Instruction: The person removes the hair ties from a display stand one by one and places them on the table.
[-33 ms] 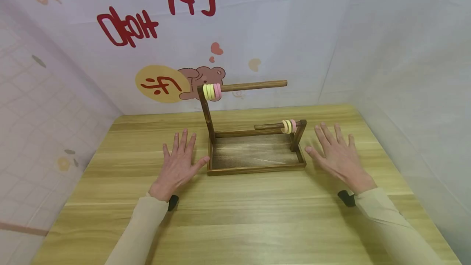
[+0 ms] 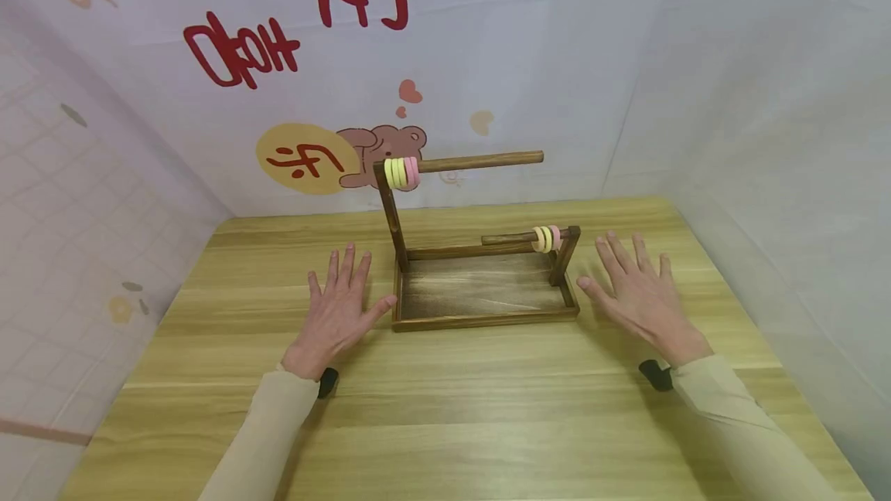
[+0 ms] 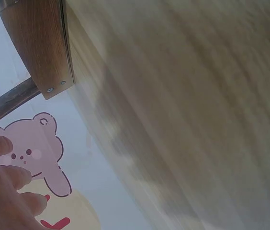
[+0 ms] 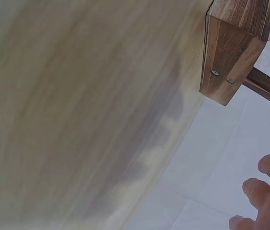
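Note:
A dark brown wooden stand [image 2: 487, 322] with a tray-like base sits between my hands. From its tall left post [image 2: 392, 219], an upper rod [image 2: 480, 164] points right, carrying yellow rings [image 2: 395, 174] and pink rings [image 2: 412, 172] by the post. The short right post [image 2: 565, 257] bears a lower rod [image 2: 506, 239] pointing left, with several peach, yellow and pink rings [image 2: 546, 239] near that post. Left of the base, my left hand [image 2: 337, 315] is spread with straight fingers, thumb close to the corner. My right hand [image 2: 640, 296] is spread likewise on the right side. Neither holds anything.
Light wood-grain tabletop [image 2: 445, 416] lies beneath everything. A white printed backdrop [image 2: 529, 60] rises behind the table's far edge, and pale side walls [image 2: 786, 138] flank it. Both wrist views show the stand's screwed end [image 3: 49, 57] and shadows on the wood.

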